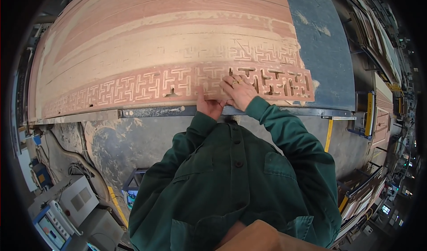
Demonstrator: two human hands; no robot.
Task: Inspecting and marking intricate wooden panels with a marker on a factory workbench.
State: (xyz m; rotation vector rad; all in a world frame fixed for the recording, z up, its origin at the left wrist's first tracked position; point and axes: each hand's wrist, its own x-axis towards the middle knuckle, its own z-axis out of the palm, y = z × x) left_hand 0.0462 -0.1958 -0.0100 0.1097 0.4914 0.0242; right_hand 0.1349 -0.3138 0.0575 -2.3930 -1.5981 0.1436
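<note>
A long reddish-brown wooden fretwork panel [129, 88] lies along the near edge of the machine table, its grooves filled with pale dust. Several openings go right through at its right end. My left hand [211, 107] is at the panel's near edge, thumb upright on top and fingers bent at the edge, partly hidden. Beside it, my right hand [241, 92], with a ring on one finger, rests over the panel, its fingers bent and close together on the openwork. The right thumb is mostly hidden.
Behind the panel, a large dusty wooden board [178, 24] bears a fainter trace of the same pattern. Bare blue table surface [324, 50] shows at right. A control console [55, 224] stands at lower left, near a hose [71, 153]. Racks of boards [373, 33] line the right.
</note>
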